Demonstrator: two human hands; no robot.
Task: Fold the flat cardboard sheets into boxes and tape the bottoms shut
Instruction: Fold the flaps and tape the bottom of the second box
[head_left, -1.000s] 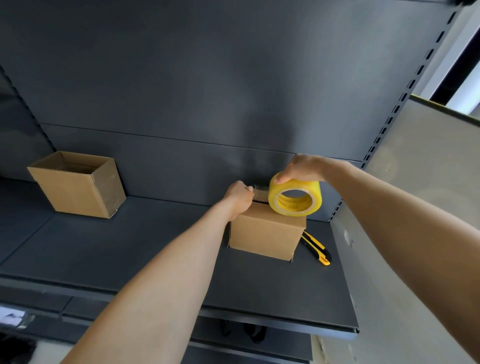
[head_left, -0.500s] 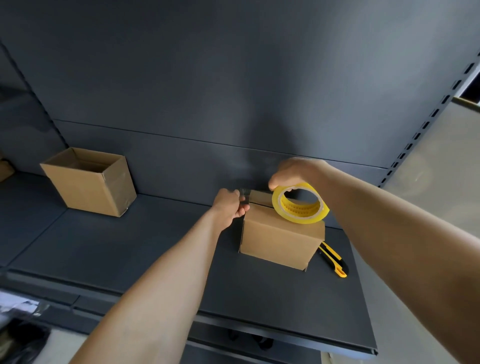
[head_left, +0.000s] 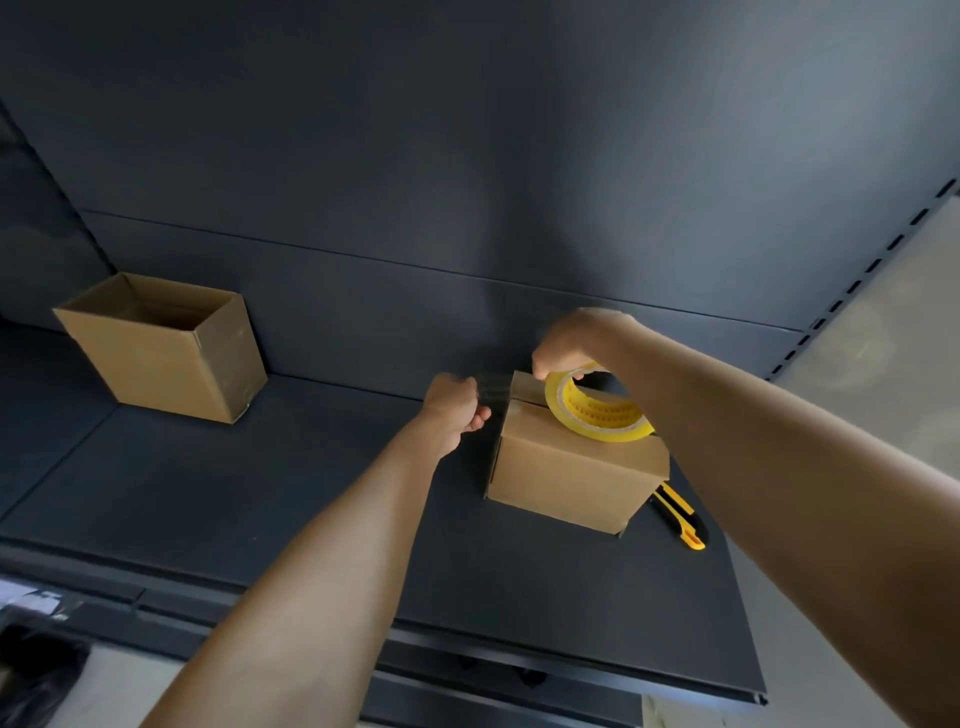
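A small cardboard box (head_left: 566, 478) stands on the dark shelf (head_left: 260, 493) with its closed flaps facing up. My right hand (head_left: 571, 343) grips a yellow-cored roll of clear tape (head_left: 597, 410) lying tilted on the box's top. My left hand (head_left: 457, 402) sits just left of the box's far corner and pinches the free end of the tape, a clear strip (head_left: 493, 392) stretched from the fingers over the box's left edge to the roll.
A second cardboard box (head_left: 161, 358) stands open-topped at the back left of the shelf. A yellow and black utility knife (head_left: 680, 517) lies right of the small box. The shelf's back panel rises behind; a slotted upright (head_left: 857, 275) runs along the right.
The tape roll has tipped flatter onto the box top and slid toward the near side. My left hand has drawn the tape end leftward off the box's edge.
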